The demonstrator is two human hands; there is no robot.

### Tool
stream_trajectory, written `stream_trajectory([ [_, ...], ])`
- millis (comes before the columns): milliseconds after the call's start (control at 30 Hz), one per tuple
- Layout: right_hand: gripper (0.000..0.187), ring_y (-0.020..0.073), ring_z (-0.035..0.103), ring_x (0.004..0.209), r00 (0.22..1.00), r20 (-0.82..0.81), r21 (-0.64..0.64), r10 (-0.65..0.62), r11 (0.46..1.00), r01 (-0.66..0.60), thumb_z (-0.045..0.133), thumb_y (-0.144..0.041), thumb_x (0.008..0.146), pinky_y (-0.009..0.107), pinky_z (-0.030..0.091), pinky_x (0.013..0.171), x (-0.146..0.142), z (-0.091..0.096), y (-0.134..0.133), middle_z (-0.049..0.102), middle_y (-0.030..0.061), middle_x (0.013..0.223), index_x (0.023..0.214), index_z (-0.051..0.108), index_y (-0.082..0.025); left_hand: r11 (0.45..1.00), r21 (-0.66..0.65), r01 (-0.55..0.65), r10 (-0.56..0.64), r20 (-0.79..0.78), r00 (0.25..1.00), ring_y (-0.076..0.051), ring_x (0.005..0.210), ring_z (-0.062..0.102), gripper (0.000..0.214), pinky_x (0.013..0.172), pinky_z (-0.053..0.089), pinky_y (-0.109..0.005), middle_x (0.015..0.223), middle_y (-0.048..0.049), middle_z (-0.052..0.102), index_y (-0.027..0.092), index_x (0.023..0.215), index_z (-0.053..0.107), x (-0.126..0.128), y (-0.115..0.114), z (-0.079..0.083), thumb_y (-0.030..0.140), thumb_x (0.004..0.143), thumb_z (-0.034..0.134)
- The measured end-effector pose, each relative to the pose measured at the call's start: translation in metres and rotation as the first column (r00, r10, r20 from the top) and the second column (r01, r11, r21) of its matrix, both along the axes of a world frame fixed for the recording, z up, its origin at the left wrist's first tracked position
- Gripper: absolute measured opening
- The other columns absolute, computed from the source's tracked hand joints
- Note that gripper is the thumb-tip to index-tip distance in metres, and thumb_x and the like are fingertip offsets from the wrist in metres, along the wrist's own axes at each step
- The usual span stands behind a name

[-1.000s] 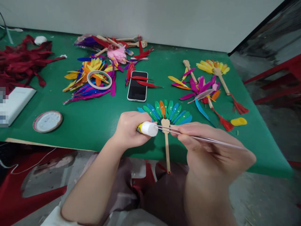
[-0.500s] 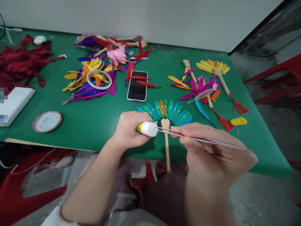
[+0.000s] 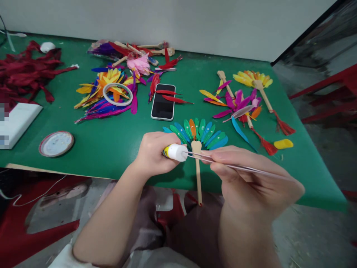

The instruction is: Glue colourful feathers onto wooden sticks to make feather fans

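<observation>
My left hand (image 3: 154, 154) is wrapped round a glue bottle (image 3: 177, 152) with a yellow label, its white end turned to the right. In my right hand (image 3: 248, 175) is a pair of tweezers (image 3: 223, 163), held between thumb and fingers. The tweezer tips meet the bottle's white end; whether they grip anything there is too small to tell. Beneath both hands lies a feather fan (image 3: 196, 147) with a wooden handle that juts past the table's front edge. Green and blue feathers and one orange feather spread from its head, dotted with small pale spots.
On the green table (image 3: 111, 134) rest a phone (image 3: 163, 106) with red feathers across it, a tape roll (image 3: 117, 94) on a feather pile, and a round lid (image 3: 56, 144). To the right are a yellow feather fan (image 3: 263, 91), loose feathers and a yellow cap (image 3: 283, 144).
My right hand has shifted very slightly left with the tweezers, whose tips stay at the bottle's white end. My left hand and the fan look the same.
</observation>
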State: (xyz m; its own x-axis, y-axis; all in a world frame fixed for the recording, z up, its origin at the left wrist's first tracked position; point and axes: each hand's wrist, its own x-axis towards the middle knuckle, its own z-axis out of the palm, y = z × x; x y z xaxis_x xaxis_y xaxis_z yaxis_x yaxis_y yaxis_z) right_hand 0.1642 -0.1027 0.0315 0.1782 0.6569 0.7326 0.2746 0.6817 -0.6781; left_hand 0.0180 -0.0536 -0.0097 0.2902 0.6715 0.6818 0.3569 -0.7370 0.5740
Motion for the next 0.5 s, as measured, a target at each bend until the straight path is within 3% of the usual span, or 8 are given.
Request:
stream_trajectory([
  [333,0.029,0.0152,0.068,0.06,1.0,-0.005,0.061,-0.008,0.998,0.008,0.069,-0.006,0.068,0.031,0.058,0.06,0.0006,-0.0027,0.0045,0.073,-0.0066,0.074,0.086,0.072,-0.029,1.0,-0.009,-0.005,0.005,0.0,1.0,-0.006,0.044,0.046,0.014,0.045,0.035,-0.019,0.048,0.0035,0.054,0.016,0.057,0.052,0.0001,-0.0007,-0.0008,0.016,0.067,0.061],
  [500,0.028,0.0152,0.068,0.063,0.999,-0.051,0.003,-0.002,1.0,0.003,0.069,-0.004,0.068,0.03,0.058,0.061,-0.0001,-0.0036,0.0027,0.073,-0.0037,0.076,0.087,0.072,-0.025,1.0,-0.025,0.004,-0.004,0.001,1.0,-0.006,0.044,0.046,0.015,0.044,0.036,-0.018,0.049,0.0035,0.055,0.017,0.056,0.051,0.0,-0.0016,0.0002,0.018,0.068,0.06],
])
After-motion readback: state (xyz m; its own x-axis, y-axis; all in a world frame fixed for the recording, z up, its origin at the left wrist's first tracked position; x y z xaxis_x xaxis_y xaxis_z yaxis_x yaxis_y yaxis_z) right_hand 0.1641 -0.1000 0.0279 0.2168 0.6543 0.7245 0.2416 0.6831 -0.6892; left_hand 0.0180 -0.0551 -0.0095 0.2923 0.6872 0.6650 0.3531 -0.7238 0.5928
